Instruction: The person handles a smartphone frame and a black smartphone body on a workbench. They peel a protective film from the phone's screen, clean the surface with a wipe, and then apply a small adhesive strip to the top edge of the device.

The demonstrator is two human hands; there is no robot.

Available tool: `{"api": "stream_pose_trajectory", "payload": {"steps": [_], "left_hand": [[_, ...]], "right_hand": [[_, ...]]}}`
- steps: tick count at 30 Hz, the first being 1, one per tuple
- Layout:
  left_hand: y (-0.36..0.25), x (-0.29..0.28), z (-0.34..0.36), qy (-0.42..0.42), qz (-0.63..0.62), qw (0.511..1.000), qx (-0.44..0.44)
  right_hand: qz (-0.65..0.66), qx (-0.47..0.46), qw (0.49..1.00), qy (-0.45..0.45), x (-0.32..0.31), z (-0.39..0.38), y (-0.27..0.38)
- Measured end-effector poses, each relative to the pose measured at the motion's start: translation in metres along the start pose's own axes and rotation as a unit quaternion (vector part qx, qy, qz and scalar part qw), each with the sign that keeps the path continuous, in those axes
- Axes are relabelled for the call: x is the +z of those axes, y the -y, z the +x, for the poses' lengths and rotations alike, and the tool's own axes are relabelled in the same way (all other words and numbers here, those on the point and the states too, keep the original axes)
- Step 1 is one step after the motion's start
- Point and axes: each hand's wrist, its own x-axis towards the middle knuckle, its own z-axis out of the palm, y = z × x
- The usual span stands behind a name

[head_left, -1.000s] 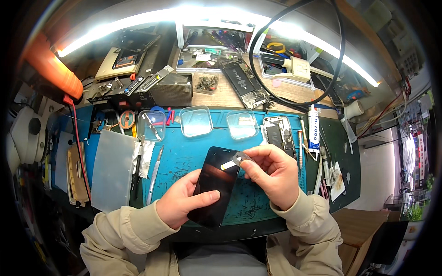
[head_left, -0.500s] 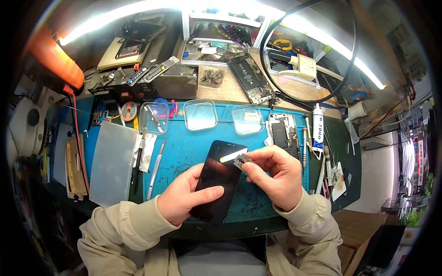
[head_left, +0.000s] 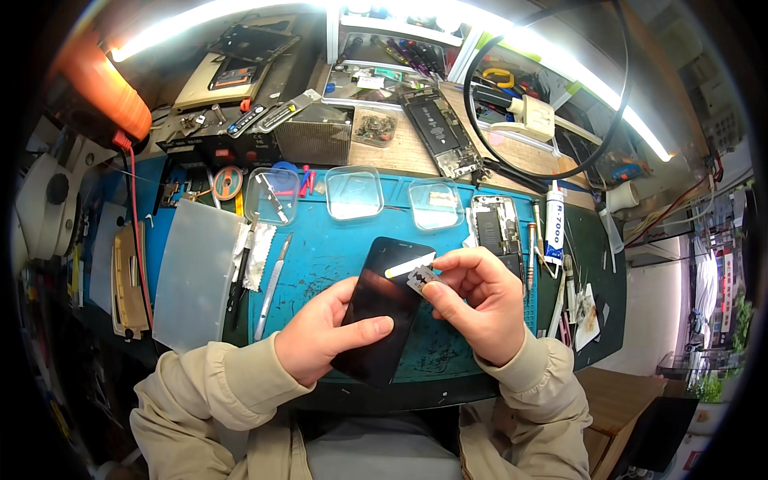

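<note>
A black phone screen lies tilted in my left hand, whose thumb rests across its face while the other fingers are hidden beneath. Between thumb and fingertips my right hand pinches a small grey razor blade. The blade is at the screen's upper right edge; whether it touches the glass I cannot tell. A bright white reflection or strip with a yellow end shows on the screen just beside the blade. Both hands are above the blue work mat.
Clear plastic boxes stand along the mat's back. An opened phone and a glue tube are at right. A scalpel-like tool and a frosted sheet lie left. Another disassembled phone rests behind, near a looped black cable.
The view has shifted slightly. The screen's top has tipped a little, and its reflection has moved; both hands keep the same grips.
</note>
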Motion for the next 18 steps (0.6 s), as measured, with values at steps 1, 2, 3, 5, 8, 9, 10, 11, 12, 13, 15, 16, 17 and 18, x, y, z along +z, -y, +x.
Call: {"api": "stream_pose_trajectory", "payload": {"steps": [1,2,3,5,8,9,10,11,12,13,15,16,17,18], "left_hand": [[-0.0001,0.0000,0.0000,0.000,0.000,1.000,0.000],[0.0001,-0.0002,0.0001,0.000,0.001,1.000,0.001],[0.0002,-0.0005,0.0001,-0.001,0.002,1.000,0.001],[0.0005,-0.0013,0.0003,-0.003,0.005,1.000,0.000],[0.0014,-0.0022,0.0004,-0.006,0.005,1.000,-0.001],[0.0013,-0.0022,0.0003,-0.007,0.004,1.000,-0.002],[0.0011,-0.0020,0.0002,-0.008,0.003,1.000,-0.003],[0.0007,-0.0016,0.0004,-0.008,0.002,1.000,-0.004],[0.0000,-0.0007,0.0003,-0.004,0.001,1.000,-0.002],[-0.0009,0.0005,0.0002,0.000,0.000,1.000,0.000],[-0.0008,0.0004,0.0001,0.005,-0.001,1.000,0.000],[-0.0002,-0.0007,0.0002,0.007,-0.002,1.000,-0.001],[-0.0001,-0.0015,0.0003,0.008,-0.002,1.000,-0.001],[-0.0002,-0.0016,0.0004,0.006,0.000,1.000,-0.001]], "right_hand": [[0.007,0.006,1.000,0.001,0.0002,0.0001,0.0001],[0.014,0.011,1.000,0.002,0.0003,0.0001,0.0000],[0.021,0.017,1.000,0.004,0.0004,0.0001,0.0000],[0.033,0.022,0.999,0.007,0.0009,-0.0001,0.0001],[0.031,0.026,0.999,0.011,0.0010,-0.0012,-0.0002],[0.027,0.026,0.999,0.012,0.0009,-0.0014,-0.0005],[0.022,0.022,0.999,0.009,0.0010,-0.0015,0.0002],[0.017,0.018,1.000,0.005,0.0009,-0.0016,0.0018],[0.012,0.014,1.000,0.001,0.0008,-0.0016,0.0027],[0.018,0.011,1.000,-0.001,0.0004,-0.0007,0.0025],[0.030,0.007,1.000,-0.005,-0.0005,0.0007,0.0014],[0.020,0.009,1.000,0.000,-0.0010,0.0000,0.0013],[0.011,0.011,1.000,0.006,-0.0014,-0.0004,0.0011],[0.002,0.013,1.000,0.012,-0.0015,-0.0007,0.0009]]}}
